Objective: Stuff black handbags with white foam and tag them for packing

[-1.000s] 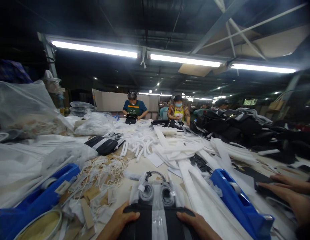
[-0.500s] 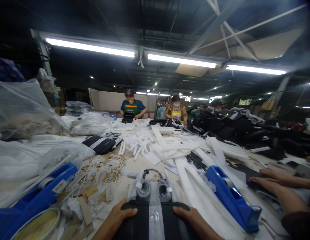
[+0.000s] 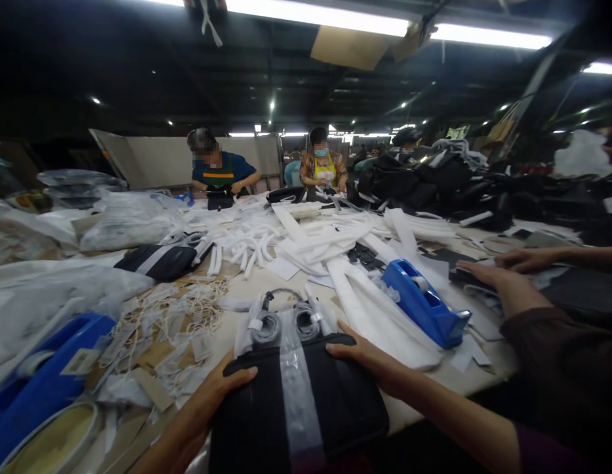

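Observation:
Between my two hands is a black bag (image 3: pixel 345 395), with a strip of clear plastic wrap (image 3: pixel 297 388) running down its middle. Its handle and two coiled straps, wrapped in plastic, stick out at the far end. My left hand (image 3: pixel 222 388) grips the left far corner, thumb on top and fingers hidden at the side and underneath. On the right far edge my right hand (image 3: pixel 358 352) holds the bag the same way, thumb lying on the upper face. The bag's near end hangs at the table's front edge.
Blue tape dispensers (image 3: pixel 424 303) stand right and left. Tags with strings (image 3: pixel 172 322) lie left, near a tape roll (image 3: pixel 52 441). White foam strips (image 3: pixel 316 243) cover the middle. Another black bag (image 3: pixel 160 261) lies left. A co-worker's hands (image 3: pixel 508 276) work at right; two people sit opposite.
My view has tilted down and turned right. More of the black bag shows now, slightly turned, with both hands still on it. The co-worker's arms at right have shifted.

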`<state>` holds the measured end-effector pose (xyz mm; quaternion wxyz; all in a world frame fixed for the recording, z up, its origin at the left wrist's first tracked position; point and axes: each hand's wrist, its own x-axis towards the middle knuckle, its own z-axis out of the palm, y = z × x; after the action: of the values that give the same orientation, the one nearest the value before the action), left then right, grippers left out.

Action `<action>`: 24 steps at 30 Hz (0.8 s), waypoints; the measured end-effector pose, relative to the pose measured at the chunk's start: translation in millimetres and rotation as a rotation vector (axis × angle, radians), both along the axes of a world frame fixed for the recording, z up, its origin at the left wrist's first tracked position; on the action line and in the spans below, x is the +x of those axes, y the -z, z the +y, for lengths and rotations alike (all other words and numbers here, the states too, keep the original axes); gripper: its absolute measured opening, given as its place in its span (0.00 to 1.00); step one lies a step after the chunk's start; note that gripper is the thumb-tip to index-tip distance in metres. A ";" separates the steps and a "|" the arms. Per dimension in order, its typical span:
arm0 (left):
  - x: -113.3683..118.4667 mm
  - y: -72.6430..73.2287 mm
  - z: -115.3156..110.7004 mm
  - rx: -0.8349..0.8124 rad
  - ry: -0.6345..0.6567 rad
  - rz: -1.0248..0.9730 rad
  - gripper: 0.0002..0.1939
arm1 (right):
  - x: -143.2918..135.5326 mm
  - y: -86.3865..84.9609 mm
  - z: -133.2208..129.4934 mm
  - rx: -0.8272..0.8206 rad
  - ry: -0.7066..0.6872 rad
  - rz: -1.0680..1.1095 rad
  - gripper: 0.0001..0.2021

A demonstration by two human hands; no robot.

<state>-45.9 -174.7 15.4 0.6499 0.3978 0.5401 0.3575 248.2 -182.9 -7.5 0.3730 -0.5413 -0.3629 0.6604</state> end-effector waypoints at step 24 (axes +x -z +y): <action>-5.2 5.3 -46.2 -0.057 -0.144 -0.134 0.50 | -12.1 -3.1 -47.4 -0.029 0.094 -0.117 0.54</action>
<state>-51.1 -220.9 10.1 0.6680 0.3146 0.5327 0.4136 236.2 -230.3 -4.4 0.3740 -0.6008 -0.3483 0.6146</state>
